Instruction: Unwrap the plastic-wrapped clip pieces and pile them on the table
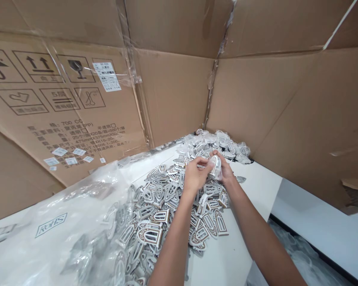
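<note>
Between my two hands is a small clear plastic bag (216, 170) with white arch-shaped pieces inside. My left hand (197, 171) pinches its left side with thumb and fingertips. My right hand (225, 169) wraps round its right side, partly hidden behind it. Under and around both hands spreads a heap of loose arch-shaped window pieces (158, 216), grey or white, some with brown scrollwork. Just beyond the hands lies a pile of filled clear bags (223, 143).
Tall cardboard walls (173, 95) enclose the white table (223, 258) at the back and right. A large clear plastic sheet (86, 210) marked RoHS lies on the left. Crumpled clear plastic (298, 254) sits below the table's right edge. Small white labels (71, 161) stick to the left cardboard.
</note>
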{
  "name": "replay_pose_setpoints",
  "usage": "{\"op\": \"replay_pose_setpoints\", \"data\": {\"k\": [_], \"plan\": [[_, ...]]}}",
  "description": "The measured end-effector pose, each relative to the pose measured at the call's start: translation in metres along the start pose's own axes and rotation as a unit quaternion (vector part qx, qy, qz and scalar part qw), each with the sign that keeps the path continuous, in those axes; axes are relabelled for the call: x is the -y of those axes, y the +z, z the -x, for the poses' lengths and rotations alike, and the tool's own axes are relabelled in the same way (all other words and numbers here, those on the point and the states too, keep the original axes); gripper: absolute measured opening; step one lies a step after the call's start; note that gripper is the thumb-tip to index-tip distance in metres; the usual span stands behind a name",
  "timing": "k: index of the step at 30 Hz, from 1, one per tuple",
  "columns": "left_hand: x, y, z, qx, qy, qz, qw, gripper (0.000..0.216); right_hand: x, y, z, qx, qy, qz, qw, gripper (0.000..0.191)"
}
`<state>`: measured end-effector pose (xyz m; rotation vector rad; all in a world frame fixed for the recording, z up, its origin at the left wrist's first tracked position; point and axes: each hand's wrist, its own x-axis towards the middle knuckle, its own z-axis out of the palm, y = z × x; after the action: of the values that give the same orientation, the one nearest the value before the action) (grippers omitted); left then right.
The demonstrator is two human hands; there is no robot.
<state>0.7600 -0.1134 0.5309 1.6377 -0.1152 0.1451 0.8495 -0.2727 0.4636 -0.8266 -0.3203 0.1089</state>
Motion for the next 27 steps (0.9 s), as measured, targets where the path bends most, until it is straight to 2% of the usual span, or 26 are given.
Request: {"op": "replay_pose_setpoints", "data": {"k": [6,8,9,10,11,13,14,15,16,17,19,21,24,25,27], "plan": [[0.002,-0.004,-0.004,-0.044,0.063,-0.038,0.996,0.01,0.003,0.004,-0.002,-0.012,-0.013,0.073,0.997,0.045],[-0.002,-0.006,-0.003,-0.117,0.106,-0.056,0.986,0.009,0.006,-0.006,-0.007,-0.053,-0.044,0.162,0.984,0.039],[-0.004,-0.007,-0.003,-0.171,0.127,-0.067,0.975,0.009,0.007,-0.015,-0.009,-0.087,-0.075,0.236,0.965,0.037],[-0.007,-0.009,-0.002,-0.223,0.145,-0.078,0.961,0.009,0.008,-0.026,-0.012,-0.131,-0.115,0.324,0.93,0.034],[-0.01,-0.012,-0.002,-0.258,0.161,-0.09,0.948,0.009,0.009,-0.038,-0.013,-0.186,-0.157,0.418,0.875,0.03],[-0.014,-0.018,-0.002,-0.263,0.185,-0.102,0.941,0.009,0.009,-0.065,-0.015,-0.317,-0.2,0.561,0.738,0.021],[-0.016,-0.022,-0.003,-0.25,0.189,-0.094,0.945,0.008,0.008,-0.079,-0.015,-0.382,-0.192,0.595,0.68,0.018],[-0.016,-0.026,-0.004,-0.24,0.186,-0.078,0.95,0.009,0.006,-0.091,-0.015,-0.439,-0.173,0.61,0.636,0.018],[-0.016,-0.031,-0.006,-0.24,0.178,-0.062,0.952,0.009,0.004,-0.102,-0.015,-0.478,-0.157,0.617,0.605,0.022],[-0.016,-0.035,-0.008,-0.246,0.169,-0.053,0.953,0.009,0.002,-0.111,-0.016,-0.493,-0.146,0.625,0.588,0.027],[-0.015,-0.042,-0.01,-0.251,0.161,-0.054,0.953,0.01,-0.001,-0.126,-0.02,-0.473,-0.141,0.65,0.577,0.036],[-0.015,-0.048,-0.011,-0.224,0.153,-0.024,0.962,0.012,-0.004,-0.137,-0.025,-0.445,-0.122,0.672,0.579,0.041],[-0.017,-0.051,-0.01,-0.173,0.071,0.136,0.973,0.029,-0.007,-0.149,-0.033,-0.451,-0.053,0.677,0.579,0.051],[-0.018,-0.052,-0.01,-0.173,0.046,0.176,0.968,0.034,-0.008,-0.151,-0.035,-0.45,-0.036,0.679,0.579,0.054],[-0.02,-0.054,-0.009,-0.197,0.036,0.188,0.962,0.037,-0.009,-0.154,-0.036,-0.437,-0.022,0.686,0.582,0.058]]}}
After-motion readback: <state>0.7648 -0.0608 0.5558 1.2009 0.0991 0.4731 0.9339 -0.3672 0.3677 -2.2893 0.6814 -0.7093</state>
